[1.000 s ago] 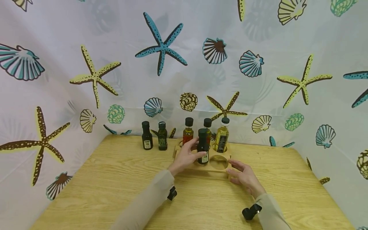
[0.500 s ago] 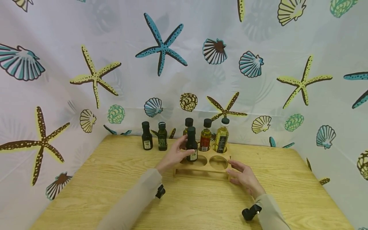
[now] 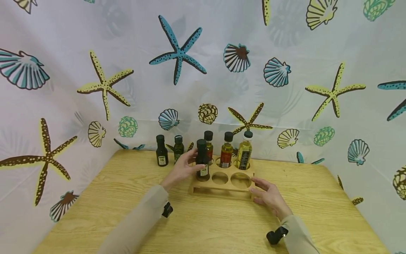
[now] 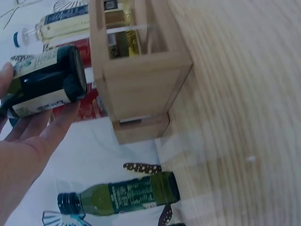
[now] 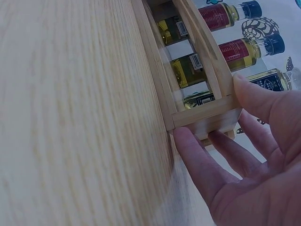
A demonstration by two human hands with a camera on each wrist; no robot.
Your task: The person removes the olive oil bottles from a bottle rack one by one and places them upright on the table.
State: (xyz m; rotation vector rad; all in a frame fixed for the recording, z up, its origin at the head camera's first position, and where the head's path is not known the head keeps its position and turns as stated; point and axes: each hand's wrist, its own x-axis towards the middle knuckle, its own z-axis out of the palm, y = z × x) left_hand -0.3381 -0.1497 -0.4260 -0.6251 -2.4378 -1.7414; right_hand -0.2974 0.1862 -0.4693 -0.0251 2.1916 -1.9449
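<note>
My left hand grips a dark glass bottle with a black cap and pale label, thumb in front and fingers behind. The bottle is upright over the front left hole of a wooden bottle rack. In the left wrist view, the bottle's base shows just above the rack's top board. At the rack's right end, my right hand holds the corner, thumb and fingertips against the wood. The back row holds two red-labelled bottles and a yellow oil bottle. The front middle hole and front right hole are bare.
Left of the rack on the wooden table stand a dark bottle and a green bottle, the latter partly behind my left hand in the head view. A shell-and-starfish patterned curtain hangs behind the table.
My left hand has carried the dark bottle leftward across the rack, from over the front middle to the front left hole. My right hand stays at the rack's end.
</note>
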